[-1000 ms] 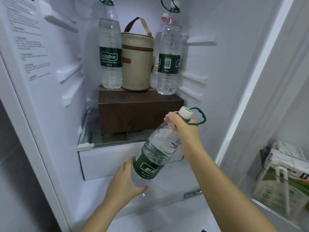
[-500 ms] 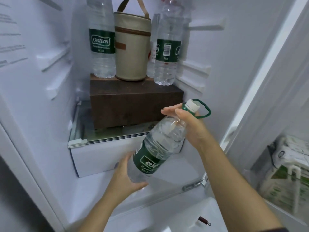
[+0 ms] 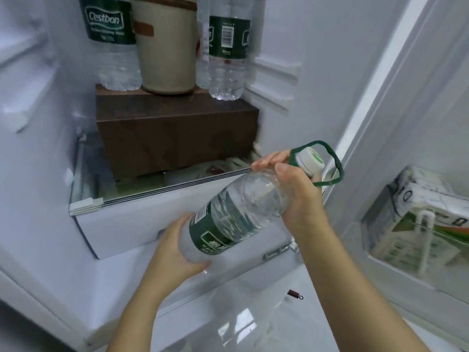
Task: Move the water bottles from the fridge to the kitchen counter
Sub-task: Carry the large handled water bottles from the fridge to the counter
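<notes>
A large clear water bottle (image 3: 238,214) with a green label, white cap and green carry loop lies tilted in front of the open fridge. My right hand (image 3: 294,194) grips its neck and shoulder. My left hand (image 3: 177,250) cups its base from below. Deeper in the fridge, a bottle marked Cestbon (image 3: 111,44) stands upright at the left of a dark brown box (image 3: 177,133). Another green-labelled bottle (image 3: 228,52) stands at the box's right, with a third one partly hidden behind it.
A beige cylindrical bag (image 3: 165,44) stands between the upright bottles. The brown box rests on a glass shelf over a white drawer (image 3: 142,224). Cartons (image 3: 426,214) fill the door bin at right. A small brown object (image 3: 294,293) lies on the white floor.
The tilted bottle has come further out of the fridge toward me and lower, with both hands still on it. The view has dropped, cutting off the tops of the upright bottles.
</notes>
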A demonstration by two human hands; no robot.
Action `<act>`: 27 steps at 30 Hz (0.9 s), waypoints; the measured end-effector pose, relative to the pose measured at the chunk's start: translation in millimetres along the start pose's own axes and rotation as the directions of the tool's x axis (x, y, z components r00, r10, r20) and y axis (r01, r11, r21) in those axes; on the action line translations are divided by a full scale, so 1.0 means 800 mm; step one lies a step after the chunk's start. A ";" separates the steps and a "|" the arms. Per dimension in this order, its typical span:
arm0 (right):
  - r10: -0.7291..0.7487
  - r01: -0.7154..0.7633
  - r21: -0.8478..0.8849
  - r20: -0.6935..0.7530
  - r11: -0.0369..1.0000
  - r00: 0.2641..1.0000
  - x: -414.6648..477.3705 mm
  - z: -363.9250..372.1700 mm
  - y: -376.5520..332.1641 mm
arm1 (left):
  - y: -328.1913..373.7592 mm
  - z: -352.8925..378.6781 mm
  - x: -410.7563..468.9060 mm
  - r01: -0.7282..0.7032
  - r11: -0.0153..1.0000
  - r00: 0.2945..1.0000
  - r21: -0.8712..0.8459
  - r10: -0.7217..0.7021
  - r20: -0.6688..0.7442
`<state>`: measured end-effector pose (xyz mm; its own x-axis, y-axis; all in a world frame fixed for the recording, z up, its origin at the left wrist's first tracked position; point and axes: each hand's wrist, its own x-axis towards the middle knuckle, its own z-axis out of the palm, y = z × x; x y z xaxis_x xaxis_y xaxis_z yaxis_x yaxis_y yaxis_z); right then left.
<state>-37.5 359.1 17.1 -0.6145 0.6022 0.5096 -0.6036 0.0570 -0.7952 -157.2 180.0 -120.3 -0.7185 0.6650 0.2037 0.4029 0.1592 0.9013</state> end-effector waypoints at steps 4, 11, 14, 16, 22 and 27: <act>-0.104 0.103 0.059 0.016 0.993 0.994 -0.023 0.000 -0.029 | 0.006 -0.004 -0.008 0.052 0.993 0.998 -0.103 -0.054 -0.018; -0.199 0.199 0.008 0.034 0.980 0.979 -0.084 -0.013 -0.089 | 0.040 0.026 -0.060 0.021 0.984 0.997 -0.179 -0.034 -0.069; -0.195 0.195 -0.025 0.017 0.980 0.981 -0.127 -0.032 -0.119 | 0.057 0.050 -0.103 0.020 0.989 0.999 -0.147 -0.027 -0.043; -0.189 0.188 -0.040 -0.018 0.981 0.982 -0.159 -0.049 -0.141 | 0.071 0.070 -0.132 0.032 0.983 0.999 -0.180 -0.036 -0.016; -0.200 0.191 -0.092 -0.101 0.977 0.975 -0.245 -0.100 -0.200 | 0.091 0.128 -0.208 0.049 0.982 0.997 -0.183 -0.036 0.074; -0.224 0.199 -0.145 -0.188 0.969 0.956 -0.290 -0.136 -0.239 | 0.112 0.167 -0.237 0.098 0.972 0.978 -0.214 -0.054 0.202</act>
<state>275.8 295.4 14.8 -0.3571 0.7126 0.6040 -0.6338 0.2902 -0.7170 90.5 165.7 -129.5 -0.6100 0.7890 0.0728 0.1992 0.0638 0.9779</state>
